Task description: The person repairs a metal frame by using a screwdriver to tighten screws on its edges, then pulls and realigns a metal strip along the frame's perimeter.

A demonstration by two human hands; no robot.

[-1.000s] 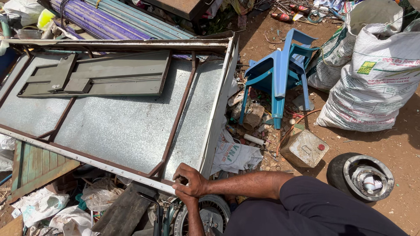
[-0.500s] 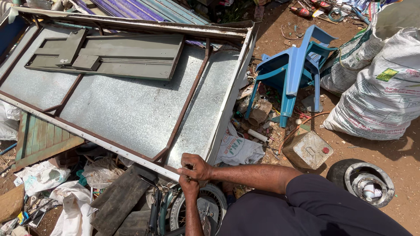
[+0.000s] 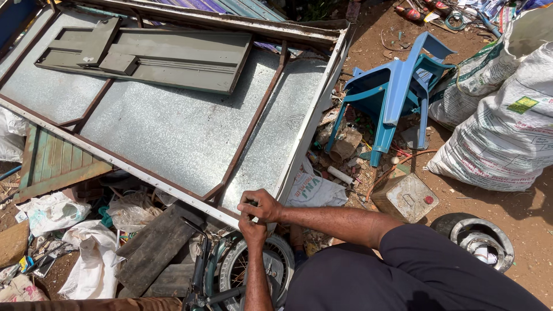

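At the near edge of the scene, both hands meet on the near right corner of a large galvanised sheet-metal panel (image 3: 178, 129) framed in rusty steel bars, which lies tilted across a heap of scrap. The right hand (image 3: 260, 205) is curled tight over the frame's corner, and the left hand (image 3: 252, 229) comes up from below with its fingers pinched against the same spot; whether some small thing sits between them cannot be told. One such panel shows, and it looks stiff, heavy and awkward, with thin edges that may be sharp, so the framing bar seems a safer hold than the bare sheet. On its far left part rests one grey-green metal piece (image 3: 150, 55). To the right, two blue plastic chairs (image 3: 391, 92) are nested on their side, with two white woven sacks (image 3: 501, 132) beyond. One wheel (image 3: 253, 265) sits just under the hands, and one tyre (image 3: 475, 239) lies on the dirt at the near right.
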